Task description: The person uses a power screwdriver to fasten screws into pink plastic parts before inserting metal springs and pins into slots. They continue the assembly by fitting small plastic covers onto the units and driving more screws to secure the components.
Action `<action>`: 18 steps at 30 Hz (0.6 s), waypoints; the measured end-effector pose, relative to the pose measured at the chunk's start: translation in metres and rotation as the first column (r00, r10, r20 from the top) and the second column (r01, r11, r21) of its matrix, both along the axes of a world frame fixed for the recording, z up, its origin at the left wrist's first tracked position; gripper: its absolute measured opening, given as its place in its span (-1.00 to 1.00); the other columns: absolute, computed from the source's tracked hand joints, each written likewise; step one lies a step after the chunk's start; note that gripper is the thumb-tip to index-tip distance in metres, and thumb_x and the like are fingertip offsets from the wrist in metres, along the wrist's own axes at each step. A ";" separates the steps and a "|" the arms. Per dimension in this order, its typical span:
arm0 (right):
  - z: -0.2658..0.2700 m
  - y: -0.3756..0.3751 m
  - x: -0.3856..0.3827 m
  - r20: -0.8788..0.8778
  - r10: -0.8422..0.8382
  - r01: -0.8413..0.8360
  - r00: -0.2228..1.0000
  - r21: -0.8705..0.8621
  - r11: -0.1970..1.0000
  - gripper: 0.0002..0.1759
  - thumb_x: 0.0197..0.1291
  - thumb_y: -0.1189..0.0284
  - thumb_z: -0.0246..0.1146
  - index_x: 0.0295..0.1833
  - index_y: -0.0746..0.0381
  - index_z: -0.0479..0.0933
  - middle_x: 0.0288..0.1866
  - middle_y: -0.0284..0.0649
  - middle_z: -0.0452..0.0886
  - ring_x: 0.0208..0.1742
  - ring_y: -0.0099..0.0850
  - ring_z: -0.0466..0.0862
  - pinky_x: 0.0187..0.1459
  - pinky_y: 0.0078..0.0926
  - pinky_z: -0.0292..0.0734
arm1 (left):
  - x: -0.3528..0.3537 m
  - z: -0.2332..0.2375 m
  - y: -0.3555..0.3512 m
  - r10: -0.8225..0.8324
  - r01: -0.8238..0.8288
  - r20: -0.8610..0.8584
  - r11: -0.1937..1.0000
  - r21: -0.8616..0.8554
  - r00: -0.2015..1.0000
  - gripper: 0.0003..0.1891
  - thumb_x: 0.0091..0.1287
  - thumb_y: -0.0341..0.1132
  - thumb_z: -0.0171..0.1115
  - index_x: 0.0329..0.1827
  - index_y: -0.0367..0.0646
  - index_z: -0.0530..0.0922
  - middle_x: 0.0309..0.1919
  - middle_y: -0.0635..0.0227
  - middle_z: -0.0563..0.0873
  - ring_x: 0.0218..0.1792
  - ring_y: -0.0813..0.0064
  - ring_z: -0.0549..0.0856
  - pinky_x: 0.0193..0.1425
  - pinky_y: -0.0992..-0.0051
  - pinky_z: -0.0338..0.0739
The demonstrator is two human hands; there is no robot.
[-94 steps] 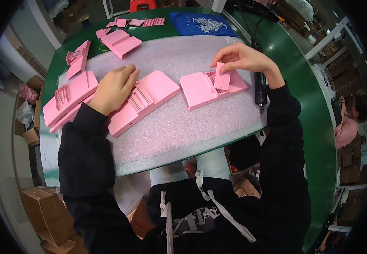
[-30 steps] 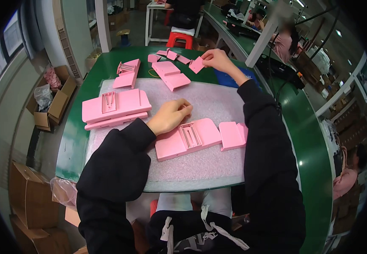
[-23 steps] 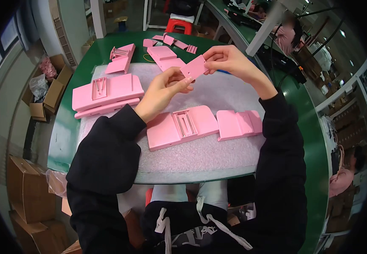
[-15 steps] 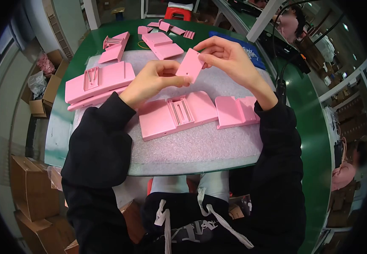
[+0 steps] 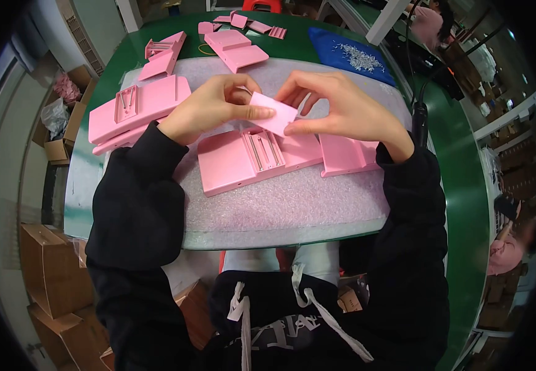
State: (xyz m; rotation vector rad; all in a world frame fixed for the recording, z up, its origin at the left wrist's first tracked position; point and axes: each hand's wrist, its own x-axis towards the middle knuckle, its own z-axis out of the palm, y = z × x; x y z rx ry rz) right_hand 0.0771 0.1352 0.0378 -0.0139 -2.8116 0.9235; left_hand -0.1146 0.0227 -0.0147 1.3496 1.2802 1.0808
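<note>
A small flat pink plate (image 5: 274, 115) is held up between my two hands. My left hand (image 5: 209, 110) pinches its left end, thumb on top and fingers curled behind. My right hand (image 5: 348, 108) has its thumb at the plate's lower right corner and its fingers bent over the far edge. Just below the plate lies a long pink panel (image 5: 226, 164) with a recessed slot holding thin metal rods (image 5: 264, 149). To its right sits another pink piece (image 5: 345, 154), partly hidden by my right hand and sleeve.
Bubble wrap (image 5: 280, 207) covers the green table (image 5: 465, 247). More pink panels (image 5: 168, 94) lie at the left and back, with small pink parts (image 5: 259, 26) behind. A blue bag (image 5: 326, 49) bears a pile of small metal pieces (image 5: 360, 59). Cardboard boxes (image 5: 54, 266) stand left.
The plate has turned from upright to a flatter slant and come slightly lower. My right hand has shifted its grip to the right end. The blue bag shows more fully.
</note>
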 end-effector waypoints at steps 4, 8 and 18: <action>-0.004 -0.003 -0.003 -0.160 0.175 -0.138 0.972 0.216 0.966 -0.55 -0.20 0.39 0.41 -0.13 0.30 0.49 -0.26 -0.20 0.54 -0.16 -0.25 0.56 -0.15 -0.40 0.48 | 0.001 0.002 -0.003 -0.061 0.060 -0.119 0.998 -0.011 0.991 -0.59 0.07 -0.32 0.42 -0.07 -0.34 0.51 -0.45 0.37 0.68 -0.40 0.68 0.56 -0.32 0.62 0.39; -0.021 -0.006 -0.006 -0.197 0.225 -0.185 0.954 0.202 0.962 -0.54 -0.24 0.38 0.42 -0.14 0.29 0.50 -0.24 -0.20 0.52 -0.15 -0.21 0.54 -0.14 -0.37 0.46 | -0.001 0.006 -0.004 -0.060 0.057 -0.206 0.998 -0.021 0.977 -0.53 0.05 -0.31 0.44 -0.04 -0.41 0.50 -0.47 0.32 0.68 -0.40 0.65 0.58 -0.30 0.62 0.42; -0.028 -0.014 -0.004 -0.124 0.146 -0.124 0.981 0.169 0.978 -0.57 -0.18 0.24 0.41 -0.18 0.27 0.59 -0.23 -0.18 0.53 -0.20 -0.23 0.57 -0.12 -0.40 0.47 | -0.022 0.016 -0.014 -0.322 0.263 -0.456 0.946 -0.188 0.830 -0.12 -0.29 -0.19 0.60 0.16 -0.25 0.35 -0.05 0.28 0.56 -0.11 0.50 0.55 -0.01 0.52 0.43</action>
